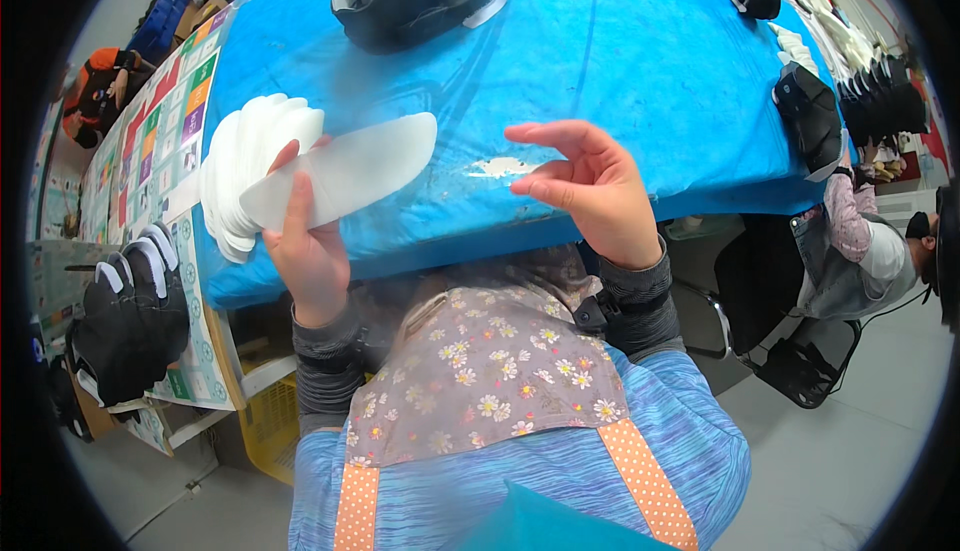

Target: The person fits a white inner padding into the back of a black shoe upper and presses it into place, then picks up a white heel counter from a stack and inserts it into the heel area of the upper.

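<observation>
My left hand (308, 256) grips a white insole (375, 166) near its heel end, thumb on top, with the toe end reaching out to the right over the table. Just behind that hand lies a fanned stack of white insoles (235, 166). My right hand (598, 191) is raised above the table's near edge, its thumb and forefinger well apart and nothing between them. Farther off on the table stands a black shoe (415, 6) with a pale sole.
A blue sheet (640, 61) covers the table. Black shoes (808, 121) stand along its right edge, and more black shoes (130, 316) sit at the left. Another person (865, 251) sits at the right by a black chair (760, 276). A yellow crate (270, 416) is below the table.
</observation>
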Demonstrator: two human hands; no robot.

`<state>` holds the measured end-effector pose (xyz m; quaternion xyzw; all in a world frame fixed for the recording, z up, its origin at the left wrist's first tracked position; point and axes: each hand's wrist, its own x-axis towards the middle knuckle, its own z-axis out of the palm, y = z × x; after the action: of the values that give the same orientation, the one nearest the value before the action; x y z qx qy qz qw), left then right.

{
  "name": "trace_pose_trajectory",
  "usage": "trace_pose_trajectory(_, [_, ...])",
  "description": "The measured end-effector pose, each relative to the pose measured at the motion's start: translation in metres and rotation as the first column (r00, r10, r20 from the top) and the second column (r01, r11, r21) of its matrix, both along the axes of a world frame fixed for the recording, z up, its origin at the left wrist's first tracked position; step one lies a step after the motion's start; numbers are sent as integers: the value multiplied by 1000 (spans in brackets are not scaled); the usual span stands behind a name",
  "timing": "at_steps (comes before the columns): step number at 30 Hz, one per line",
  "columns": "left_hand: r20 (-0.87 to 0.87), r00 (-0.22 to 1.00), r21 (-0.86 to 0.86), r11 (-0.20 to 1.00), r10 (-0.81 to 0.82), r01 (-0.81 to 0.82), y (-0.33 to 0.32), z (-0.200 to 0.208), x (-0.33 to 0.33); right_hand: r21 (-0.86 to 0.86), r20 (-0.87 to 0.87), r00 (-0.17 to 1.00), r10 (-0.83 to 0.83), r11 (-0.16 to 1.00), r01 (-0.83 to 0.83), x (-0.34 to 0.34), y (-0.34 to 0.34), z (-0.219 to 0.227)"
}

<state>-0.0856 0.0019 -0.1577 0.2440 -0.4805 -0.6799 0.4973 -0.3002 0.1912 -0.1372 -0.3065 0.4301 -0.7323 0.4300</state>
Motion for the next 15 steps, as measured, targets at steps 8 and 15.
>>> trace_pose_trajectory(8, [-3,1000,-34,999,-12,12,-2,0,-2,150,-585,796,154,985,-81,5,8,-5])
trace_pose_trajectory(15, [-12,998,-25,998,-59,58,4,-5,-4,353,-497,854,153,935,38,-7,20,-3])
